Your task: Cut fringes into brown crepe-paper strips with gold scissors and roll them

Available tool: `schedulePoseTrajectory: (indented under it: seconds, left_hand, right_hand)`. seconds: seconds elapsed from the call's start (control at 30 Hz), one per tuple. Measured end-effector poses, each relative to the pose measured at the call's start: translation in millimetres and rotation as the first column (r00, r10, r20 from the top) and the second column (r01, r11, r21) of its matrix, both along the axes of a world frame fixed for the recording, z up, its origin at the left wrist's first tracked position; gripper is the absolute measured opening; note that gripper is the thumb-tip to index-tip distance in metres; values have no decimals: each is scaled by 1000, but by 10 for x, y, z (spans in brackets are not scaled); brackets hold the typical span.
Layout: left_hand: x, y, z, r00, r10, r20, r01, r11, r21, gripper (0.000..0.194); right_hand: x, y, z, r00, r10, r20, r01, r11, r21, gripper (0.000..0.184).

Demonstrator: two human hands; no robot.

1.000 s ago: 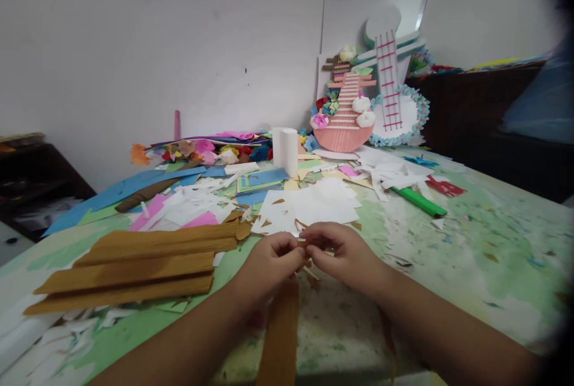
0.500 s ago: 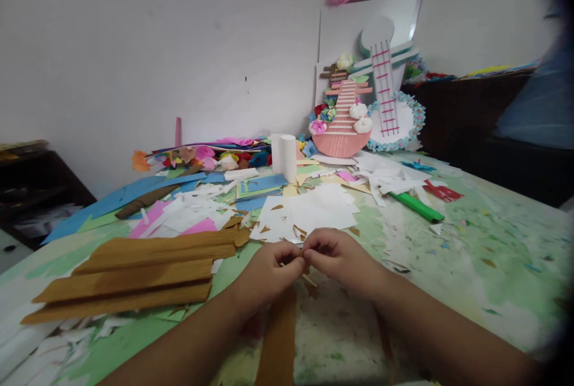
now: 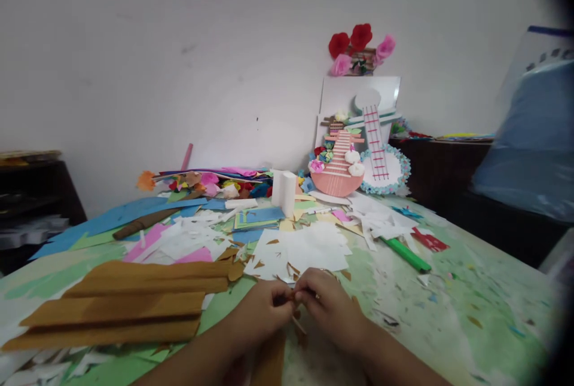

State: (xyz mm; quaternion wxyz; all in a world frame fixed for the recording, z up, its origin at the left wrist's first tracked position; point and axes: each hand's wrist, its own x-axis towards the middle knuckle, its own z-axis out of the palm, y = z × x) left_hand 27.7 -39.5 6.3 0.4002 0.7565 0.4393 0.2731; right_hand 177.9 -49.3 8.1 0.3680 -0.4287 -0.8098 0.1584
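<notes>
Left hand (image 3: 258, 312) and right hand (image 3: 330, 309) meet at the fingertips, both pinched on a small brown piece (image 3: 293, 296) that they mostly hide. Just below the fingers slants a thin pale strip (image 3: 299, 325). Between the forearms lies a brown paper strip (image 3: 269, 363); folded brown paper (image 3: 112, 307) spreads to their left, white paper (image 3: 311, 248) just beyond.

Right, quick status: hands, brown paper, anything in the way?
Left hand and right hand pinching small brown bit, detail unclear. Brown strips lying left. White sheet beyond, littered with scraps; nothing visibly blocking.
</notes>
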Motion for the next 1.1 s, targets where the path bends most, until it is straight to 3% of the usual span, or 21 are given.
schedulePoseTrajectory:
  seconds: [0.17, 0.33, 0.5, 0.63, 0.8, 0.87, 0.97, 1.1]
  left_hand:
    - [-8, -16, 8, 1000, -23, 8, 23, 1000, 16, 20]
    - [-44, -52, 90, 994, -26, -111, 44, 985, 169, 21]
    - [-52, -49, 28, 985, 46, -164, 4, 956, 293, 23]
    - [-43, -26, -33, 980, 62, -191, -4, 957, 289, 25]
    - [-62, -19, 5, 957, 39, -286, 44, 959, 279, 25]
    - [-68, -10, 14, 948, 30, -317, 67, 954, 292, 25]
    - [-66, 27, -13, 926, 15, -377, 105, 950, 294, 25]
    - [-61, 73, -78, 904, 4, -428, 145, 938, 316, 22]
  right_hand:
    - [22, -3, 13, 997, -3, -72, 3, 1000, -3, 14]
    - [12, 34, -37, 990, -42, -136, 51, 997, 60, 13]
    - [7, 67, -100, 966, -118, -231, 145, 984, 106, 4]
    - [20, 91, -107, 959, -144, -244, 164, 984, 65, 3]
    - [28, 121, -132, 945, -130, -301, 148, 988, 38, 3]
    - [34, 142, -151, 943, -127, -309, 134, 991, 1, 3]
    - [47, 182, -193, 943, -158, -292, 107, 977, -184, 5]
    - [58, 214, -240, 948, -173, -268, 65, 927, -368, 22]
